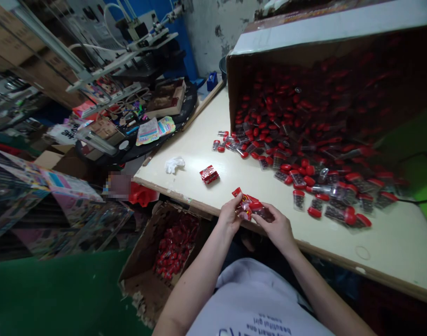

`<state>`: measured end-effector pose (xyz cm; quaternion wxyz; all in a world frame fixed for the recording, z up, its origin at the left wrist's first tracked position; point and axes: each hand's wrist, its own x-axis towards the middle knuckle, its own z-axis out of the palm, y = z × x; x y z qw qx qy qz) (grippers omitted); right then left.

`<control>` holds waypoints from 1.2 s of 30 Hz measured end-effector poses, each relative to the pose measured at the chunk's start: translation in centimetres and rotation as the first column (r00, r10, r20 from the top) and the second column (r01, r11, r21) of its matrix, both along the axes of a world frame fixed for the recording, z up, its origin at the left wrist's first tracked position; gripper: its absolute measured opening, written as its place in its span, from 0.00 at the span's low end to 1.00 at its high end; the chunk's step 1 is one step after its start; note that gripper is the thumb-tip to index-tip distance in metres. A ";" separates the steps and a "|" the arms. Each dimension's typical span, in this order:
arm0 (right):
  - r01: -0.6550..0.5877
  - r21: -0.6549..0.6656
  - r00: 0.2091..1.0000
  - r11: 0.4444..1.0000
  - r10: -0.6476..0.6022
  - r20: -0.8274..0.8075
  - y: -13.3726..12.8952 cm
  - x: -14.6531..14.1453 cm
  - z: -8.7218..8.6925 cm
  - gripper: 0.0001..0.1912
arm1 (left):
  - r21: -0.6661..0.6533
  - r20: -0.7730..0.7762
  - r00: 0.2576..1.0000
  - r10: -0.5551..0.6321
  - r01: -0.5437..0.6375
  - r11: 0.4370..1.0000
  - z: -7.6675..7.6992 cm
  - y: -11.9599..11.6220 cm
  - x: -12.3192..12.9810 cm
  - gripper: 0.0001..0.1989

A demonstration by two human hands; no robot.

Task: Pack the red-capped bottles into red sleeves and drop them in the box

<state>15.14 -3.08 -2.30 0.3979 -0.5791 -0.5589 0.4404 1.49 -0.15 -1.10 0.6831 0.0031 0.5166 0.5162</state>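
My left hand pinches a small red printed wrapper at the table's front edge. Opposite it, my right hand grips a small clear container with a red cap, its capped end against the wrapper. Whether the container is inside the wrapper or only against it, I cannot tell. A short stack of red printed wrappers lies on the table just beyond my left hand. To the right, many loose red-capped containers with dark contents spread over the tabletop.
A big cardboard box lies on its side, spilling red-capped containers onto the table. Below the front edge stands an open carton holding red packs. A crumpled white tissue rests at left. Beyond is a machine with a black round table.
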 end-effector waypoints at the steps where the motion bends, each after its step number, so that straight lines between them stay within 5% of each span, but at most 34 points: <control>1: 0.010 -0.014 1.000 1.000 -0.010 -0.014 0.0 0.0 -0.1 0.22 | -0.004 0.019 1.000 0.004 -0.004 1.000 0.0 0.0 0.1 0.16; 13: -0.025 -0.169 0.952 0.985 -0.028 -0.303 -0.2 -0.3 -0.8 0.25 | 0.166 -0.052 0.997 -0.056 0.064 0.984 -0.1 -1.5 1.3 0.19; 19: 0.002 -0.116 0.980 0.993 -0.025 -0.199 -0.1 -0.1 -1.0 0.21 | 0.160 -0.173 0.969 -0.179 0.207 0.965 0.1 -1.9 0.9 0.18; 25: -0.149 -0.098 0.971 0.984 0.127 -0.202 0.6 0.7 0.5 0.16 | 0.204 -0.298 0.912 -0.282 0.350 0.914 0.6 -1.6 -0.1 0.16; 31: -0.131 -0.207 0.920 0.970 0.040 -0.391 0.6 0.3 0.1 0.18 | 0.187 -0.259 0.953 -0.159 0.211 0.959 0.2 -2.0 1.1 0.17; 36: -0.012 -0.080 0.993 0.997 0.002 -0.122 -0.1 0.1 0.3 0.15 | 0.141 -0.279 0.957 -0.077 0.121 0.983 0.2 -2.0 1.7 0.17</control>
